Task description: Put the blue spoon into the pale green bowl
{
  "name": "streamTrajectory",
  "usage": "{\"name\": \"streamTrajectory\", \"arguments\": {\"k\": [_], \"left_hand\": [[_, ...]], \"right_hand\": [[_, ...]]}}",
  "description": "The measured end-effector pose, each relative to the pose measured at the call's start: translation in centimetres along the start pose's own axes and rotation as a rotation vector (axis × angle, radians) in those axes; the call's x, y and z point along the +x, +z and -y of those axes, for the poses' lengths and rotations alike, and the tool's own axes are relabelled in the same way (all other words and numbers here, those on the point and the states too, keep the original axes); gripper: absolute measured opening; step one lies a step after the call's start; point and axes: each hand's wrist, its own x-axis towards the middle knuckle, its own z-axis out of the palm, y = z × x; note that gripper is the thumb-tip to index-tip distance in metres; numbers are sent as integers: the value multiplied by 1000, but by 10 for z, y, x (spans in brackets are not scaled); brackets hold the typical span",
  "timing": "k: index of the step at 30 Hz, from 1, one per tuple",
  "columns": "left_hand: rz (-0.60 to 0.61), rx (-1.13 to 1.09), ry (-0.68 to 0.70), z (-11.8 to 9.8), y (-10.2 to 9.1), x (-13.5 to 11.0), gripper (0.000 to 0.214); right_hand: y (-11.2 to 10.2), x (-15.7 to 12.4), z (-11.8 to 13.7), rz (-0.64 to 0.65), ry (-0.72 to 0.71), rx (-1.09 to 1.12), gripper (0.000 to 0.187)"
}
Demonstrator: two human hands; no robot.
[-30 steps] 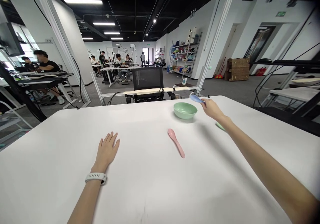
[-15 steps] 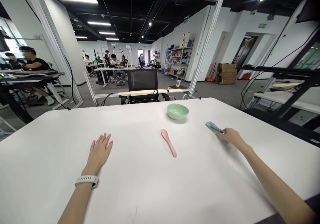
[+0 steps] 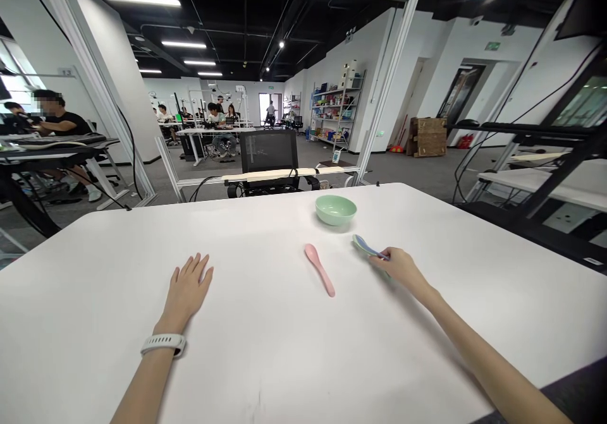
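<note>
My right hand (image 3: 401, 267) pinches a blue spoon (image 3: 365, 246) and a green spoon (image 3: 361, 251) together, just over the table on the right. Their bowl ends point to the upper left, and the blue one lies on top, hiding much of the green. A pink spoon (image 3: 320, 271) rests on the table to the left of that hand. Behind the spoons stands a light green bowl (image 3: 336, 215), upright. My left hand (image 3: 186, 290) lies flat on the table at the left, fingers spread, holding nothing; a pale band circles its wrist.
The white table (image 3: 265, 342) fills the foreground. Past its far edge are a metal frame with a wooden bar (image 3: 265, 175) and a black chair (image 3: 269, 149). A black stand (image 3: 535, 190) is at the right. Several people sit at desks farther back.
My right hand has moved left with the blue and green spoons, toward the pink spoon and the bowl. My left hand, the pink spoon and the bowl have stayed put.
</note>
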Motion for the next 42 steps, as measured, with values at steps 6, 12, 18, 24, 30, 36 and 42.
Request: {"name": "streamTrajectory", "arguments": {"k": [6,12,18,24,30,36,42], "left_hand": [[-24,10,-1,1,4,1,67],[-5,19,-13,1,4,1,68],[17,11,-21,-2,-1,0,68],[1,5,-8,0,0,0,66],[3,25,-9,0,1,0,66],[20,21,-17,0,1,0,68],[3,8,-9,2,3,1,67]], "right_hand": [[12,-10,13,-4,9,24,33],[12,-12,12,8,21,30,30],[7,-14,18,35,34,11,28],[10,-12,16,29,33,14,26],[9,-10,12,17,35,47,32],[-10,15,-6,-104,22,34,36],[-32,52,-48,-225,39,-33,35]]}}
